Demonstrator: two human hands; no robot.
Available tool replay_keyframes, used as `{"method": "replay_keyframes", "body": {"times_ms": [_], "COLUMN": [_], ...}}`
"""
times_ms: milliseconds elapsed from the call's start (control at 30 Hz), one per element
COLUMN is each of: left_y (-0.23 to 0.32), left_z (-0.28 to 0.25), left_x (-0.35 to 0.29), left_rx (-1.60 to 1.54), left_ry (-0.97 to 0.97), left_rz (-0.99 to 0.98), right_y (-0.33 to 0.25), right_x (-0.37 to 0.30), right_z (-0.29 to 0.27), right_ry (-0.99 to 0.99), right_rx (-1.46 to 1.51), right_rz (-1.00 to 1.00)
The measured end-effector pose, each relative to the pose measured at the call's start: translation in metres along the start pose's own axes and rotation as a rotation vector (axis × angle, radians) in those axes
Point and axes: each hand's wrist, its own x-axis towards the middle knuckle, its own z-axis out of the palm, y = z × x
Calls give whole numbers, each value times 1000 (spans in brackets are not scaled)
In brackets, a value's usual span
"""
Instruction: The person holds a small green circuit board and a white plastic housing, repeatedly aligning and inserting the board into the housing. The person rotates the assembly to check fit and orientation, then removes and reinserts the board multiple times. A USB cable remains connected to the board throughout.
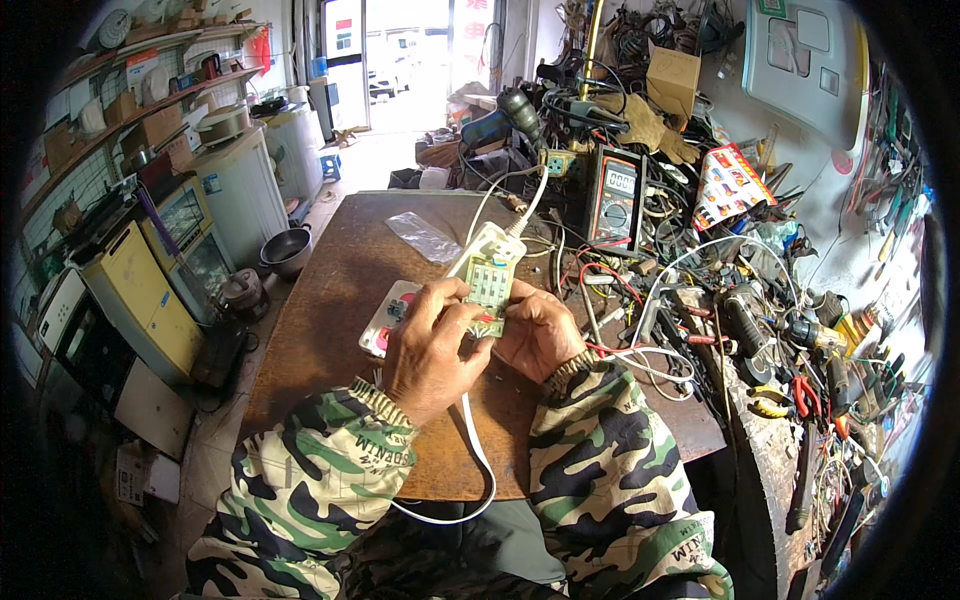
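Both my hands hold a small pale green circuit board (490, 283) above the wooden table, with small parts on its face. A white plastic casing piece (497, 240) with a thick white cord shows at its far end. My left hand (432, 350) has its fingers bent over the board's left edge and near end, beside thin wires and a small red spot. Against the board's right edge, my right hand (545, 332) is curled, its thumb at the side. A white power strip (382, 325) with red sockets lies partly hidden beyond my left hand.
On the brown wooden table (310, 350) lies a clear plastic bag (425, 237). A multimeter (615, 200) stands at the right among tangled cables. Pliers (803, 398) and other tools crowd the right side. A dark pot (287, 250) sits left of the table, near old appliances.
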Motion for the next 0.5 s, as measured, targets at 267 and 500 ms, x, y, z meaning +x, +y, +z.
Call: {"method": "replay_keyframes", "body": {"times_ms": [267,500], "left_y": [-1,-2], "left_z": [2,1], "left_x": [-1,-2], "left_rx": [-1,-1], "left_ry": [-4,-6], "left_rz": [-2,1], "right_y": [1,0], "right_x": [1,0], "right_z": [-4,0], "right_ry": [-7,-1], "right_rx": [5,-7], "right_rz": [5,-5]}}
